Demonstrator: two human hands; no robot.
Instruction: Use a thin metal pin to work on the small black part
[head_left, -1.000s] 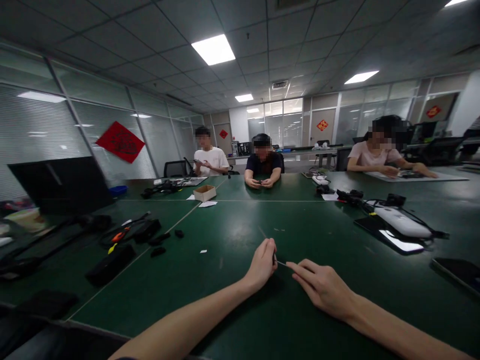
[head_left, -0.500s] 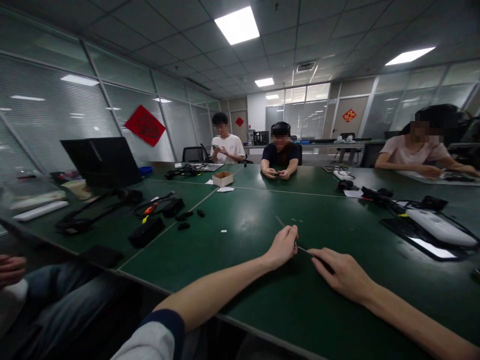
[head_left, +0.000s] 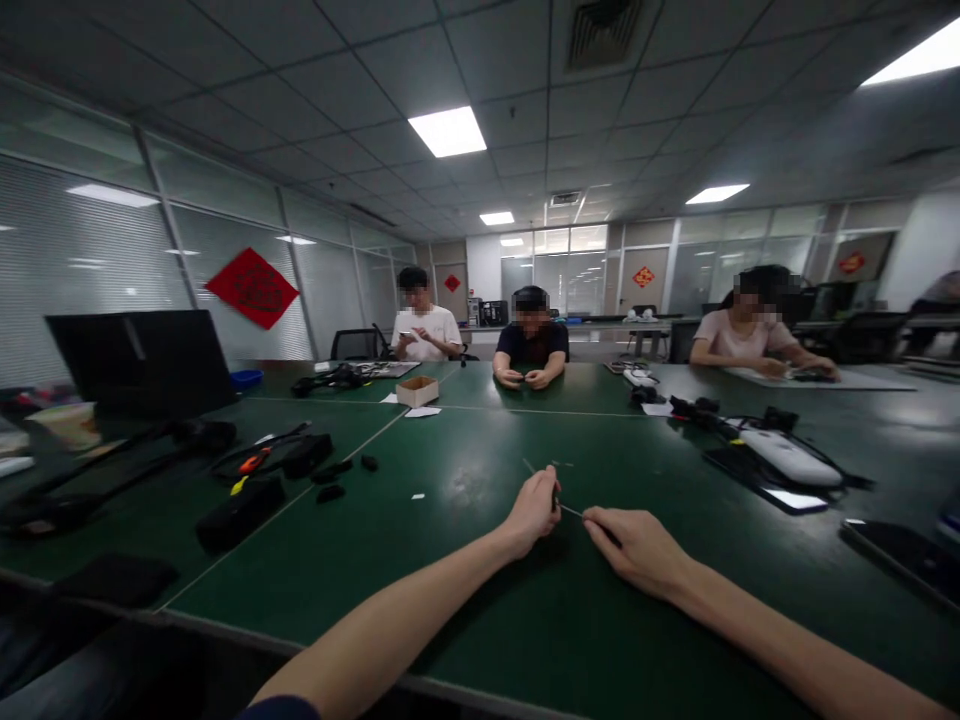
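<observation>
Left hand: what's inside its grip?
A small dark piece shows at the edge of the left hand, and a thin rod runs out to the right hand. The hand covers the rest; the dark piece's full shape and whether the rod joins it cannot be seen.

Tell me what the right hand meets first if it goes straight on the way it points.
First the thin rod at its fingertips, then probably the left hand, though depth is hard to judge.

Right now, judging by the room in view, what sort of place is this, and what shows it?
Probably an office or shared workroom: there is a large green table, a glass partition with blinds and a ceiling light panel.
</observation>
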